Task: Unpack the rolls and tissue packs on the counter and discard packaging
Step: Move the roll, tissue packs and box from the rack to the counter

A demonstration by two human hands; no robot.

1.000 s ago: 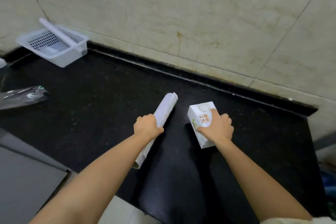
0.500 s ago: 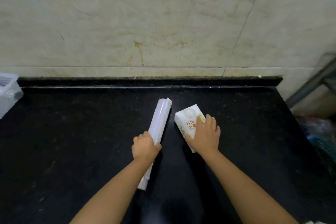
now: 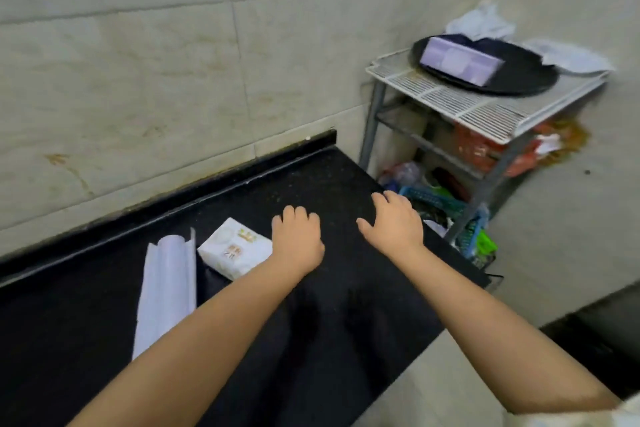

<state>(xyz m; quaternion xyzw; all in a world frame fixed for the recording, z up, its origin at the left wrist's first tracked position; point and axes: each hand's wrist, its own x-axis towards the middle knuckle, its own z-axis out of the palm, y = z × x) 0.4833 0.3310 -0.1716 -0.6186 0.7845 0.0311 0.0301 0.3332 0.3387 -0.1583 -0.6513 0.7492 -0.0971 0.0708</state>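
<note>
Now both my hands are empty: left hand (image 3: 298,241) curled loosely, right hand (image 3: 394,224) spread. Roll (image 3: 166,291) and tissue pack (image 3: 233,251) lie side by side on the counter (image 3: 346,322). I should reach slowly and grab just one.

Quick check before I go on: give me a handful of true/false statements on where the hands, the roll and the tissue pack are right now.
1. The left hand holds the roll. False: it is off the roll, with nothing visible in its grip.
2. The tissue pack lies on the black counter, just right of the roll. True.
3. The right hand rests on the tissue pack. False: it is near the counter's right end, away from the pack, fingers spread.
4. A rack stands beyond the counter's right end. True.
5. The roll stands upright. False: it lies flat on the counter.
</note>
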